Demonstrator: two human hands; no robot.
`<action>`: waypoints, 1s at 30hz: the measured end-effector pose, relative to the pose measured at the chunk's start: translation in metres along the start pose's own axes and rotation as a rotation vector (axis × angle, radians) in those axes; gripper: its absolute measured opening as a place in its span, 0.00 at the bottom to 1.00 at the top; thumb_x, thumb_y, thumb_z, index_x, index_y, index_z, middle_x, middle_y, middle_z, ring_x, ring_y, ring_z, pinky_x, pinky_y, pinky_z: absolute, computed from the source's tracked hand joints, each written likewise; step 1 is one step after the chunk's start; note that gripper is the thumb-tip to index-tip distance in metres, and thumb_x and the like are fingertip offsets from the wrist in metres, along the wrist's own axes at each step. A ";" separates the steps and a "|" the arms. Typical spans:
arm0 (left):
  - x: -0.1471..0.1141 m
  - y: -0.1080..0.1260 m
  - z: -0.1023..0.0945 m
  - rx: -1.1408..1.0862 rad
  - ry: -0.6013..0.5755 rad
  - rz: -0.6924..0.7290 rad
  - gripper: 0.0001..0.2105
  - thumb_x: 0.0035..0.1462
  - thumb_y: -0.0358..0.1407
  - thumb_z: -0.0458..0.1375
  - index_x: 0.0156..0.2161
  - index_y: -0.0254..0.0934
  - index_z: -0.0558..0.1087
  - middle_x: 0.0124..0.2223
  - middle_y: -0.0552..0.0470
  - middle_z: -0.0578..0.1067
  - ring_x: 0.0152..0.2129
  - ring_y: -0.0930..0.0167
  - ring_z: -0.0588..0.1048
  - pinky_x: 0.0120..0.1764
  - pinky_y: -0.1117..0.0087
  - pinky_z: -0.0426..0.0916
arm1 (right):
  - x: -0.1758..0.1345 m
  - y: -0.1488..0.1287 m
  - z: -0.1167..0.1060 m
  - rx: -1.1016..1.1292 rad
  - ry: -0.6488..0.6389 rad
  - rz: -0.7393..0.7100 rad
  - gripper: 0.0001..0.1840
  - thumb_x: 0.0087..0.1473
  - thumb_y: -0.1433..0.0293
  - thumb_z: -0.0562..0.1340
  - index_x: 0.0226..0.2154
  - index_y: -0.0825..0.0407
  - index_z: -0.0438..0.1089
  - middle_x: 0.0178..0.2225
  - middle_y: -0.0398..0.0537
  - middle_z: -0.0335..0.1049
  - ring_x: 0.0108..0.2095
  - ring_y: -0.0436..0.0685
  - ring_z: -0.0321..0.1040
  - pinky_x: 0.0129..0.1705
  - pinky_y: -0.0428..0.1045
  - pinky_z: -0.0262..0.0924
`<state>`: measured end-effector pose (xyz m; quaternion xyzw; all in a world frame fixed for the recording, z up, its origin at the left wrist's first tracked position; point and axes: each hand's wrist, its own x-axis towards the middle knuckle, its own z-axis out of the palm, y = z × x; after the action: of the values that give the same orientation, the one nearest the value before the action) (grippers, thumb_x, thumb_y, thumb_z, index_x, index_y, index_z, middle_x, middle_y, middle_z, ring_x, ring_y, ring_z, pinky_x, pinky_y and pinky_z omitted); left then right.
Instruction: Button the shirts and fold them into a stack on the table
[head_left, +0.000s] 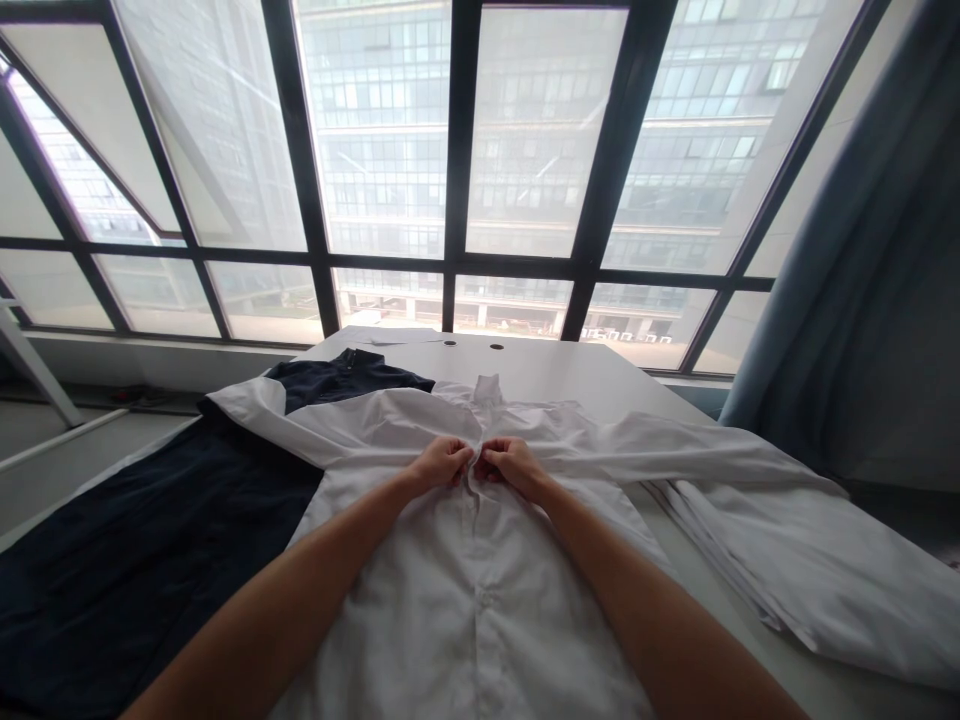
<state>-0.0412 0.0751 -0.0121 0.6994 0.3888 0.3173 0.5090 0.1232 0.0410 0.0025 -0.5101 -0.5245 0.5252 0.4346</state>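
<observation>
Head view: white shirt front [420,590] in left hand [444,462] and right hand [517,466]

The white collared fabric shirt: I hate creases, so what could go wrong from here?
The person's hands, left hand and right hand, pinch the white collared fabric shirt along its front; uneven tugging might crease it there.
The shirt's white sleeve on the left lies across the dark navy fabric garment, so shifting the shirt could drag or rumple that garment too.
</observation>
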 end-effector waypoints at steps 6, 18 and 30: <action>0.001 0.001 0.001 -0.025 0.000 -0.003 0.15 0.55 0.42 0.59 0.24 0.34 0.67 0.16 0.60 0.64 0.11 0.79 0.62 0.16 0.78 0.55 | 0.005 0.007 0.002 -0.075 0.009 -0.057 0.04 0.49 0.73 0.64 0.24 0.54 0.72 0.21 0.43 0.74 0.21 0.48 0.68 0.23 0.41 0.62; 0.001 0.010 0.011 0.186 0.144 -0.134 0.15 0.62 0.35 0.53 0.27 0.31 0.73 0.17 0.57 0.68 0.10 0.77 0.64 0.18 0.76 0.57 | 0.013 0.019 0.006 -0.481 0.157 -0.278 0.05 0.50 0.70 0.62 0.28 0.54 0.73 0.21 0.44 0.74 0.22 0.51 0.69 0.27 0.44 0.61; -0.014 0.023 0.009 0.943 0.246 -0.024 0.13 0.62 0.32 0.51 0.41 0.36 0.79 0.45 0.43 0.78 0.41 0.63 0.77 0.43 0.68 0.66 | 0.008 0.013 0.006 -0.653 0.238 -0.349 0.08 0.45 0.75 0.61 0.28 0.56 0.76 0.25 0.48 0.76 0.26 0.52 0.69 0.31 0.45 0.59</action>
<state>-0.0356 0.0544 0.0069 0.8065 0.5555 0.1809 0.0909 0.1172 0.0475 -0.0117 -0.5822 -0.6887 0.1859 0.3901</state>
